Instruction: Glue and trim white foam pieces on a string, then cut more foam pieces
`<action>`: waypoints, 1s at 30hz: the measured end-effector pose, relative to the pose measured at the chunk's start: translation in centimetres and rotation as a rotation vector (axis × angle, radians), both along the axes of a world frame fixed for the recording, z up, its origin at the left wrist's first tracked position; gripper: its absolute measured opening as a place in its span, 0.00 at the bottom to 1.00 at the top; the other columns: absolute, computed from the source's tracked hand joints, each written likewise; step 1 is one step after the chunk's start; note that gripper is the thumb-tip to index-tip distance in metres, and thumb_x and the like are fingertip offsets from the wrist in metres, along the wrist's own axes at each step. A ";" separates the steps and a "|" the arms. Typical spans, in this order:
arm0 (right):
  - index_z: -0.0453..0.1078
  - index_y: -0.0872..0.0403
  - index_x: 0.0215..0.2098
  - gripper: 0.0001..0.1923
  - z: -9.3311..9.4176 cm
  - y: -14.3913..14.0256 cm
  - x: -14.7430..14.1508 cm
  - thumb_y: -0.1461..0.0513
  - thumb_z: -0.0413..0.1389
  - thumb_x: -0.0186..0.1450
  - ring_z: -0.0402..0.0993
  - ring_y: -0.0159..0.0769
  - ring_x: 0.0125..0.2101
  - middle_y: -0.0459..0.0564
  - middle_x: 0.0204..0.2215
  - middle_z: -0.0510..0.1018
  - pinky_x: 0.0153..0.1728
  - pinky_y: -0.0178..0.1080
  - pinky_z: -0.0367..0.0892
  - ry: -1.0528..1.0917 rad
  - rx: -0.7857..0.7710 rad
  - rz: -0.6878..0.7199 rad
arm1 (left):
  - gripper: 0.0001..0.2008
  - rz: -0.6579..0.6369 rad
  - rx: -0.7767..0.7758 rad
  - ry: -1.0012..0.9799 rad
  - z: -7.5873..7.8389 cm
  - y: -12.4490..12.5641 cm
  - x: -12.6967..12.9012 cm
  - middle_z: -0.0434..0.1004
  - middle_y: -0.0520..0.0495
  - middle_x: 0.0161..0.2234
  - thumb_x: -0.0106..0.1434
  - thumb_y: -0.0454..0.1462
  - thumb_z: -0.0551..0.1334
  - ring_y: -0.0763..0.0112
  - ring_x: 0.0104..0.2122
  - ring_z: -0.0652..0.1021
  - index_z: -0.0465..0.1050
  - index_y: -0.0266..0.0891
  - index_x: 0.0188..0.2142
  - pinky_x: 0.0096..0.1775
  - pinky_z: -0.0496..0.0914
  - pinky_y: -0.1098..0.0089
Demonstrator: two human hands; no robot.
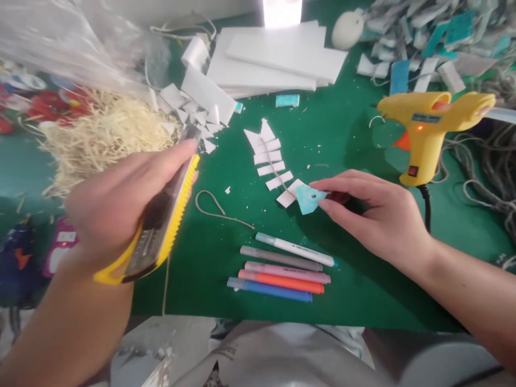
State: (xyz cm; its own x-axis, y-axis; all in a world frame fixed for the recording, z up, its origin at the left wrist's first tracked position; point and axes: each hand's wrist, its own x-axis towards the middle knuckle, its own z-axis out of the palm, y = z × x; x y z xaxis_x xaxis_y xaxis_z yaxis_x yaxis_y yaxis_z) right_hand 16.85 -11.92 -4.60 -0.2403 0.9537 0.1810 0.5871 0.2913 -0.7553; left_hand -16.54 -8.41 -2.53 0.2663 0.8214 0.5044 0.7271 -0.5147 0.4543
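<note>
My left hand (121, 193) is closed around a yellow utility knife (165, 220), its tip up near the white foam scraps (201, 115). Between thumb and fingers of my right hand (371, 209) is the tip of a light blue foam piece (308, 199) with a small dark hole, shaped like a fish head. It lies at the lower end of a fish skeleton (270, 161) made of white foam strips on a grey cord. A loose looped grey cord (213, 212) rests on the green table between my hands.
Several markers (282, 274) lie side by side near the front edge. A yellow glue gun (427, 129) with a lit orange light is at the right. White foam sheets (274, 59) are stacked at the back, pale shredded filler (105, 134) at the left, foam offcuts (427, 37) at the back right.
</note>
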 end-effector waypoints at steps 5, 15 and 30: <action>0.83 0.48 0.46 0.11 -0.1 -0.1 0.0 0.64 0.61 0.67 0.75 0.30 0.27 0.45 0.33 0.83 0.30 0.35 0.73 -0.017 0.000 -0.021 | 0.31 -0.211 0.530 0.532 -0.1 0.9 -2.6 0.84 0.52 0.50 0.67 0.31 0.69 0.69 0.31 0.85 0.69 0.50 0.67 0.25 0.69 0.68; 0.84 0.49 0.45 0.11 0.1 0.0 -0.1 0.63 0.61 0.66 0.74 0.29 0.26 0.44 0.31 0.83 0.29 0.35 0.72 -0.001 -0.040 -0.039 | 0.19 -0.499 0.462 0.822 0.0 1.2 -4.4 0.87 0.48 0.44 0.74 0.27 0.54 0.69 0.37 0.83 0.74 0.37 0.60 0.37 0.75 0.69; 0.84 0.46 0.45 0.11 0.1 0.0 -0.2 0.61 0.61 0.66 0.74 0.32 0.27 0.44 0.31 0.82 0.30 0.37 0.71 -0.004 -0.108 -0.073 | 0.09 -0.560 0.201 0.609 -1.3 -1.8 4.0 0.82 0.45 0.31 0.69 0.29 0.60 0.62 0.31 0.81 0.76 0.35 0.33 0.31 0.76 0.64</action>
State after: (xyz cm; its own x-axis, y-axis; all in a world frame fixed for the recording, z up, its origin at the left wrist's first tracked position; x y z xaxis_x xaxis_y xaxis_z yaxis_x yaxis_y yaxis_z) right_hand 16.68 -11.91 -4.48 -0.1704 0.9825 0.0758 0.6071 0.1653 -0.7772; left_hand -12.50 -10.23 -3.83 0.8787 0.3979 0.2637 0.4293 -0.9003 -0.0719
